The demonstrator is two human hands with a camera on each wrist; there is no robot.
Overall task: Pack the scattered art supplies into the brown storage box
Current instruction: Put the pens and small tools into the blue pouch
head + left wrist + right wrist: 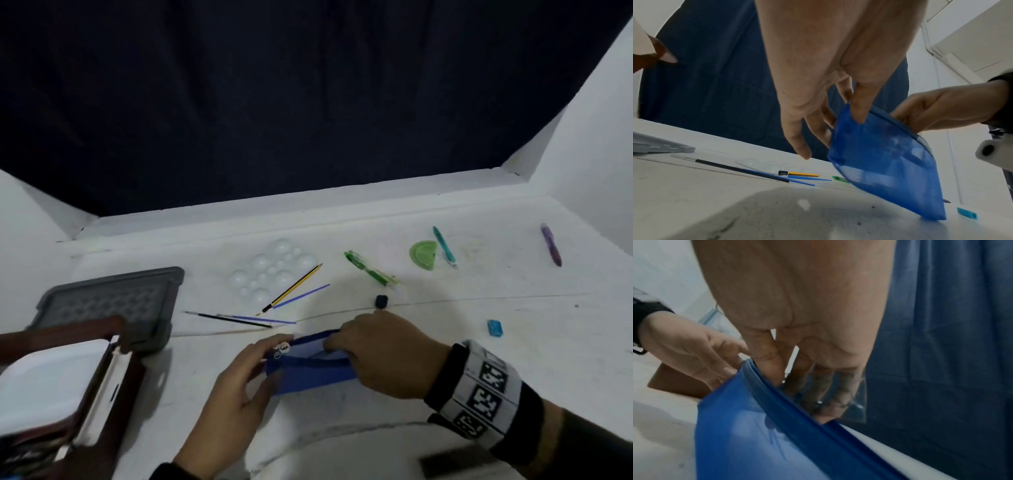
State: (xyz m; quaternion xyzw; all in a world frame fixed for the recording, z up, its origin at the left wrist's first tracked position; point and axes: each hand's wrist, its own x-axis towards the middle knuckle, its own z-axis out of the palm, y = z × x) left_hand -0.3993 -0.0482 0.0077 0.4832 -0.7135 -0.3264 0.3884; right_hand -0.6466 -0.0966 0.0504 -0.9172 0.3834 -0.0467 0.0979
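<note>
A blue mesh zip pouch stands on its edge on the white table, held between both hands. My left hand pinches its left end, thumb on the near face and fingers behind. My right hand grips the zip edge at the right, with fingers tucked into the pouch mouth. The brown storage box sits open at the lower left with white items inside. Scattered beyond the pouch lie a yellow-black pencil, thin blue and black brushes, green pens, a green protractor, a teal pen and a purple pen.
A grey lid lies behind the box. A white paint palette sits mid-table. A small dark blue object and a light blue eraser lie near my right hand. A dark curtain hangs behind the table's raised back edge.
</note>
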